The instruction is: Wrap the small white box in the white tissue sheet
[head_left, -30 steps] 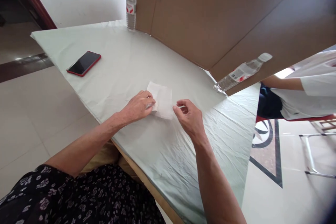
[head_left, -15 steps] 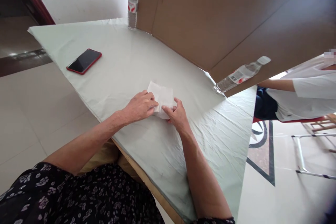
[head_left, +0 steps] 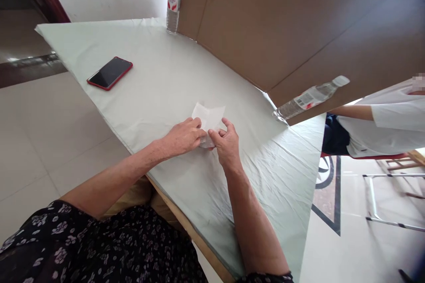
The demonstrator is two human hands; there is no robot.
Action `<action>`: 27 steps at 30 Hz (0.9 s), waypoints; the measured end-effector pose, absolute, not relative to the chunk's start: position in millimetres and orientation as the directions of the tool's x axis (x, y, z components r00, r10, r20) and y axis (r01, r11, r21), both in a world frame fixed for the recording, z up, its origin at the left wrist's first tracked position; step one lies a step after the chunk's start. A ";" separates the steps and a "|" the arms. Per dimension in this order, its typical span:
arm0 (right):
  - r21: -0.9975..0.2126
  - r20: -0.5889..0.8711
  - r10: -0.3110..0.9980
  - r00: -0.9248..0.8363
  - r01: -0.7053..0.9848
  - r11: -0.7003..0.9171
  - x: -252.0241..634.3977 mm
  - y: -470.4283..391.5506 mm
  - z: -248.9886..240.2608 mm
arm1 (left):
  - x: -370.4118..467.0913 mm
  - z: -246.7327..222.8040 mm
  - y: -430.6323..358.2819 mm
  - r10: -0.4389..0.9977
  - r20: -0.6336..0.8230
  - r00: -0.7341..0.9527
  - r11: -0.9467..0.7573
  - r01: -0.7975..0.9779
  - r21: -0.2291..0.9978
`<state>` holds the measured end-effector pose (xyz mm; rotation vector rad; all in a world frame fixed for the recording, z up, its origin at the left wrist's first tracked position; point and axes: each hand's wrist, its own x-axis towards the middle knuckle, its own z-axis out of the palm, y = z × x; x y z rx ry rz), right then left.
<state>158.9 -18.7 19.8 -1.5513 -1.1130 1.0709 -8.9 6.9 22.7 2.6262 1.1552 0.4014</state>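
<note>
A small white sheet of thin paper (head_left: pixel 210 117), creased down its middle, is held just over the cloth-covered table. My left hand (head_left: pixel 187 135) grips its left lower edge, fingers curled and pressed together. On the opposite side my right hand (head_left: pixel 226 141) pinches the lower right part, thumb on top and the other fingers behind. The paper's lower edge is partly hidden by my fingers. Whether it is tissue or ordinary paper I cannot tell.
A black phone in a red case (head_left: pixel 110 73) lies at the left. Water bottles stand against a brown cardboard panel (head_left: pixel 239 22): one bottle (head_left: pixel 173 4) at the back, another bottle (head_left: pixel 310 98) at the right. Beyond the panel sits a person in a white shirt (head_left: pixel 398 119).
The paper has bent from nearly flat to folded along a crease, its upper corners rising. My hands have drawn slightly closer together. The view has shifted a little.
</note>
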 end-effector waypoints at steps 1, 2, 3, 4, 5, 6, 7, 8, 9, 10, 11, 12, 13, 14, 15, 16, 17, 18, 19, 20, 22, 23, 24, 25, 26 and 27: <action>-0.972 -0.130 0.969 0.210 0.167 -0.166 156.6 -18.4 20.0 | -8.9 22.0 7.3 0.750 0.158 0.643 -0.651 0.673 0.352; -0.973 -0.127 0.970 0.206 0.163 -0.162 154.7 -18.0 20.0 | -8.9 21.1 7.7 0.755 0.164 0.635 -0.643 0.665 0.380; -0.974 -0.126 0.972 0.200 0.162 -0.160 153.2 -17.6 20.0 | -8.8 20.1 8.1 0.762 0.171 0.624 -0.631 0.657 0.413; -0.974 -0.127 0.973 0.192 0.164 -0.159 152.1 -17.2 20.2 | -8.6 18.8 8.5 0.773 0.179 0.609 -0.614 0.648 0.450; -0.973 -0.129 0.975 0.182 0.169 -0.160 151.2 -17.1 20.8 | -8.5 17.2 8.8 0.785 0.188 0.591 -0.596 0.636 0.489; -0.970 -0.134 0.977 0.168 0.178 -0.163 150.5 -17.3 22.1 | -8.4 15.2 9.1 0.795 0.198 0.573 -0.579 0.621 0.528; -0.967 -0.140 0.979 0.151 0.190 -0.168 149.9 -17.9 23.9 | -8.5 13.0 9.5 0.805 0.211 0.554 -0.563 0.603 0.565; -0.963 -0.148 0.981 0.130 0.206 -0.172 149.4 -18.8 26.1 | -8.7 10.6 9.8 0.813 0.227 0.536 -0.550 0.581 0.600; -0.959 -0.152 0.983 0.107 0.224 -0.173 148.8 -19.8 28.5 | -9.2 8.2 10.0 0.819 0.244 0.519 -0.540 0.556 0.631; -0.954 -0.153 0.985 0.084 0.245 -0.170 148.4 -20.9 30.7 | -10.1 6.0 10.2 0.824 0.258 0.505 -0.531 0.528 0.663; -0.948 -0.151 0.987 0.062 0.273 -0.163 148.1 -22.0 32.6 | -11.2 4.2 10.2 0.831 0.264 0.490 -0.516 0.499 0.696; -0.940 -0.146 0.988 0.041 0.307 -0.151 148.0 -22.8 33.9 | -12.4 2.9 10.1 0.842 0.258 0.473 -0.489 0.471 0.734; -0.929 -0.138 0.990 0.025 0.345 -0.138 148.1 -23.3 34.6 | -13.6 2.2 9.9 0.859 0.240 0.452 -0.451 0.447 0.772; -0.915 -0.128 0.992 0.010 0.384 -0.122 148.5 -23.5 34.9 | -14.5 2.3 9.4 0.880 0.216 0.423 -0.405 0.429 0.808; -0.901 -0.118 0.993 -0.005 0.420 -0.105 149.1 -23.3 34.7 | -14.8 2.8 8.9 0.902 0.196 0.385 -0.360 0.419 0.834; -0.889 -0.110 0.994 -0.019 0.449 -0.090 149.9 -22.8 34.4 | -14.4 3.8 8.3 0.921 0.188 0.341 -0.327 0.418 0.848; -0.880 -0.103 0.994 -0.032 0.468 -0.077 150.8 -22.0 34.2 | -13.1 5.0 7.7 0.935 0.193 0.297 -0.310 0.426 0.850; -0.875 -0.101 0.994 -0.043 0.480 -0.068 151.9 -20.9 34.1 | -10.9 6.1 7.2 0.943 0.207 0.261 -0.307 0.441 0.843; -0.872 -0.105 0.993 -0.054 0.485 -0.065 153.2 -19.6 34.2 | -8.0 6.9 6.8 0.946 0.219 0.240 -0.310 0.459 0.832; -0.874 -0.113 0.991 -0.066 0.482 -0.067 154.8 -18.1 34.5 | -4.7 7.2 6.6 0.946 0.225 0.232 -0.312 0.478 0.821; -0.892 -0.142 0.985 -0.100 0.444 -0.084 159.1 -14.2 34.9 | 1.6 6.2 6.3 0.947 0.216 0.238 -0.311 0.507 0.804; -0.907 -0.152 0.982 -0.112 0.411 -0.093 162.1 -11.7 34.6 | 4.1 4.8 6.2 0.946 0.216 0.243 -0.314 0.515 0.798; -0.923 -0.149 0.983 -0.105 0.371 -0.100 165.6 -8.9 33.8 | 5.9 3.0 6.0 0.943 0.225 0.243 -0.323 0.519 0.791; -0.939 -0.132 0.989 -0.074 0.328 -0.100 169.7 -5.7 32.3 | 7.1 0.9 5.7 0.939 0.245 0.241 -0.338 0.520 0.785; -0.952 -0.105 0.994 -0.018 0.290 -0.095 174.3 -2.3 30.4 | 7.8 -1.4 5.4 0.933 0.271 0.236 -0.357 0.517 0.778; -0.962 -0.078 0.996 0.051 0.260 -0.089 179.0 1.3 28.0 | 7.9 -3.7 5.2 0.926 0.297 0.232 -0.376 0.510 0.774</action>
